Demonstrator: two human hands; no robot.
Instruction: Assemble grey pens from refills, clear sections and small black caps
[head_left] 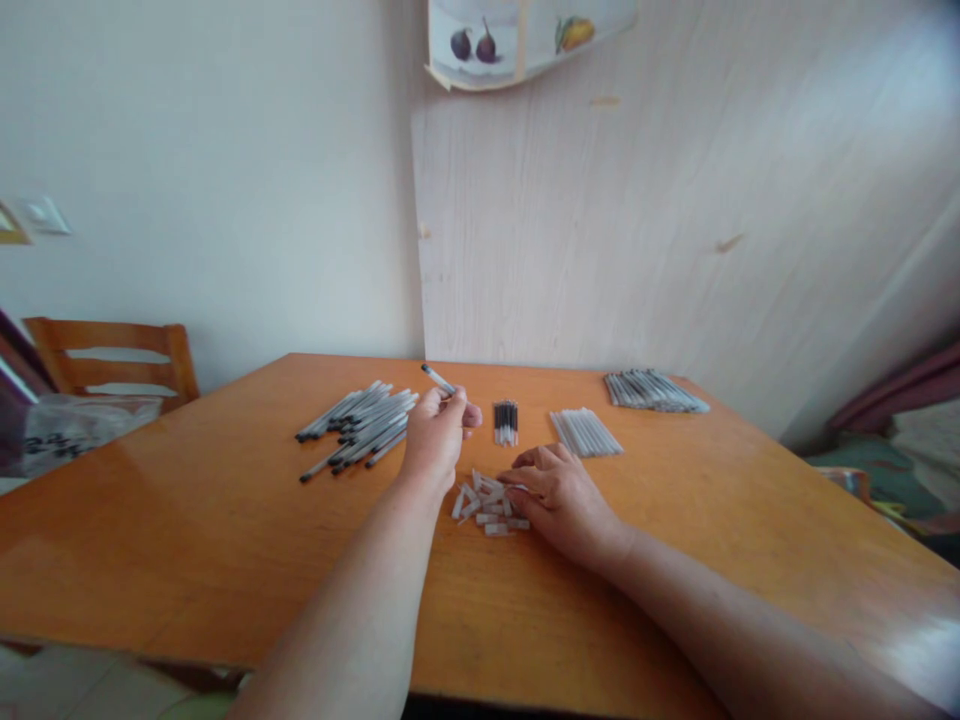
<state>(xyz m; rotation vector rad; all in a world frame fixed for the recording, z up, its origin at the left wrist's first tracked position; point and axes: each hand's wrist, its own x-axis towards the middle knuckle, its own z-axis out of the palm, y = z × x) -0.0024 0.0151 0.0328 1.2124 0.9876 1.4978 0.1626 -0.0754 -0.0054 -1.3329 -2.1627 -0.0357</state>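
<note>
Table (225, 520) underneath, left hand (439, 430) grips pen (439, 379), lettering indiscernible.

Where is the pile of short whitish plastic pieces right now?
In the head view, the pile of short whitish plastic pieces lies just below centre on the orange-brown wooden table, partly under the right hand, nearer than the thin black sticks.

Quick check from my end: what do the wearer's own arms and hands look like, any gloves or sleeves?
No gloves on the left hand or right hand. Both forearms are bare as far as the view shows, with no sleeve, watch or bracelet visible. Some fingers are hidden, so rings can't be ruled out.
</note>
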